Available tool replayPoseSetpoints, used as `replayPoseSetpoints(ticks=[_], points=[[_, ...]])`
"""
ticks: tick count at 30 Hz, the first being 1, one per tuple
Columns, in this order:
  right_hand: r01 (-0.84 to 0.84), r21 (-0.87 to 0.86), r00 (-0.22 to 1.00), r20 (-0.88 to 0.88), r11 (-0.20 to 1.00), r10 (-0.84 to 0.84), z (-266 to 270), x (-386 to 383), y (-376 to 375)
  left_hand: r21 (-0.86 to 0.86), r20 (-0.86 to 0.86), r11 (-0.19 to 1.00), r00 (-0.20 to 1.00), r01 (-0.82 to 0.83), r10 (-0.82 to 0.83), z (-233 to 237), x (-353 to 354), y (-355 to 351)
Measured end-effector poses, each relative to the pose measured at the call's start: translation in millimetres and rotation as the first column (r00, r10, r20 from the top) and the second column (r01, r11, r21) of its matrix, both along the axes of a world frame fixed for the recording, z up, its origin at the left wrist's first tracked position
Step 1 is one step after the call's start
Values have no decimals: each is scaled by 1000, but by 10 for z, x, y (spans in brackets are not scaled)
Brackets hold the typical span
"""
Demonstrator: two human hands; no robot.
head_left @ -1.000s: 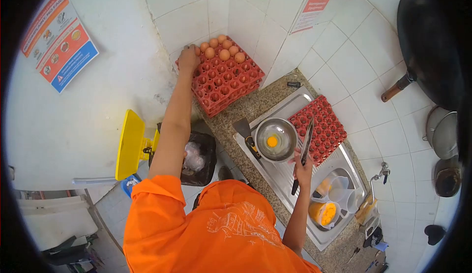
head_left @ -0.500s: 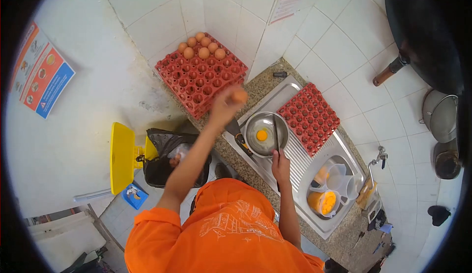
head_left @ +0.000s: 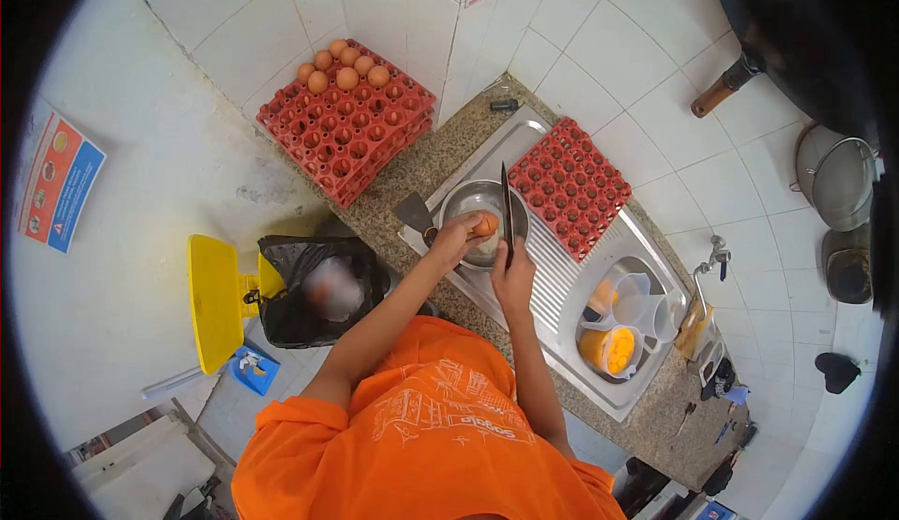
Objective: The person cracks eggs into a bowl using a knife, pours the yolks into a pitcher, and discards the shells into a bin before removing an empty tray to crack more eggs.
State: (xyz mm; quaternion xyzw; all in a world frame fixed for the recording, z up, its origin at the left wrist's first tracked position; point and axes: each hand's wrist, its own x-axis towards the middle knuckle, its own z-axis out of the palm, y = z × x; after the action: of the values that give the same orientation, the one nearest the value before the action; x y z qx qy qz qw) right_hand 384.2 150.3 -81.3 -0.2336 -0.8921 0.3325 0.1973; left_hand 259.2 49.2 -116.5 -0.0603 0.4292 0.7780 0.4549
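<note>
Over a round metal bowl (head_left: 455, 203), my left hand (head_left: 455, 242) holds a brown egg (head_left: 486, 225). My right hand (head_left: 513, 281) is closed round the dark handle of a knife (head_left: 507, 203), whose blade points up and away just right of the egg. The bowl stands on the steel drainboard, its inside partly hidden by my hands. Beside it on the right lies an empty red egg tray (head_left: 571, 187). Stacked red trays (head_left: 346, 136) at the upper left carry several brown eggs (head_left: 347, 78) at their far corner.
A spatula (head_left: 414, 215) lies left of the bowl. The sink (head_left: 613, 398) holds plastic jugs, one with yolks (head_left: 618, 349). Left below the counter are a black-lined bin (head_left: 281, 314) and its yellow lid (head_left: 213, 303). A wok (head_left: 796, 42) hangs at upper right.
My left hand has moved from beside the stacked trays to over the bowl with the egg. The knife has come close to the egg. The whole view has shifted slightly.
</note>
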Motion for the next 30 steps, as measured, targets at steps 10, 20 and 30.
replayPoseSetpoints(ticks=[10, 20, 30], points=[[-142, -78, 982, -135, 987, 130, 36, -367, 370, -187, -503, 980, 851, 62, -150, 93, -172, 60], [-262, 73, 872, -409, 962, 269, -8, -645, 597, -13, -973, 995, 232, -98, 10, 101, -369, 101], [55, -550, 997, -21, 833, -80, 148, 212, 742, -454, -885, 771, 129, -446, -447, 1212, -561, -2112]])
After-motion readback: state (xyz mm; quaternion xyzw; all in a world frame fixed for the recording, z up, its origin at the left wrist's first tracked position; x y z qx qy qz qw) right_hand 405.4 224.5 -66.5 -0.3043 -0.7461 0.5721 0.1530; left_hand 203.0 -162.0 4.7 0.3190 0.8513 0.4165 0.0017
